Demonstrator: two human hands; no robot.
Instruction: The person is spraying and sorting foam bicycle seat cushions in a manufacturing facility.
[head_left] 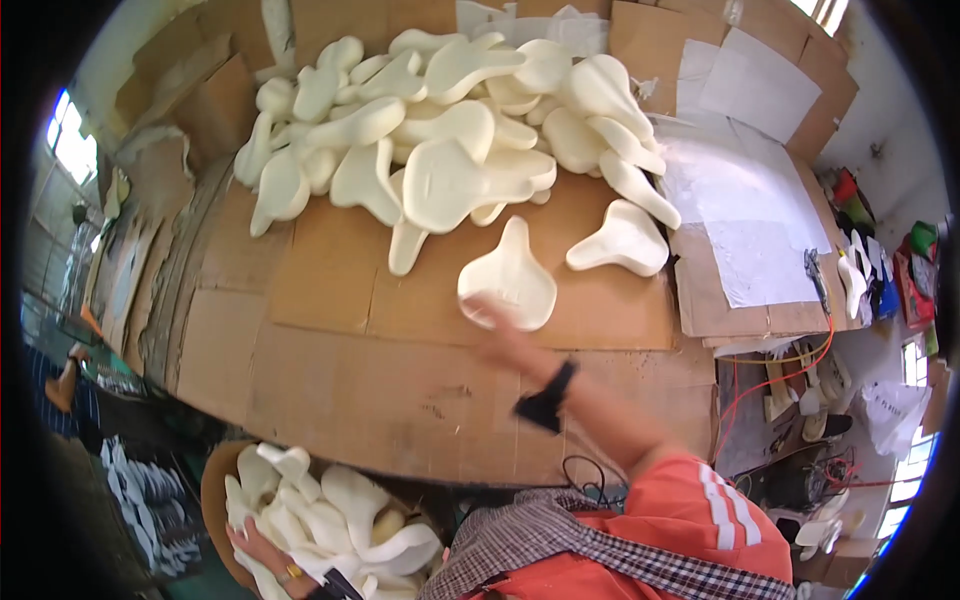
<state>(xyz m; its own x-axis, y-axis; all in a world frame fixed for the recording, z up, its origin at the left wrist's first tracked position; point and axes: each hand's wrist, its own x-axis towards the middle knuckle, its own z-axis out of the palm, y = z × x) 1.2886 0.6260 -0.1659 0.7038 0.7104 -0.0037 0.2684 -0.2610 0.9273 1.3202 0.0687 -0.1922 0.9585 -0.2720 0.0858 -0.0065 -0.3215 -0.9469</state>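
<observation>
Blur smears the right hand (505, 342); its fingertips overlap the near saddle (510, 280), and from where I stand I cannot tell contact from hovering. Left hand (260, 552) partly hard to read among the stock (345, 500) of saddles in the bin (212, 500); bin's near side and left forearm cut off. Lower layers of the heap (450, 180) hidden.

Near saddle lies on the cardboard (330, 370), wide end toward the right hand, nose pointing away, just in front of the heap. Second saddle (625, 240) to its right, apart.

Right hand: fingers extended over the wide end's left edge; spread or pinch cannot be told. Left hand: fingers against pale saddles at the bin's left; closure also uncertain.
</observation>
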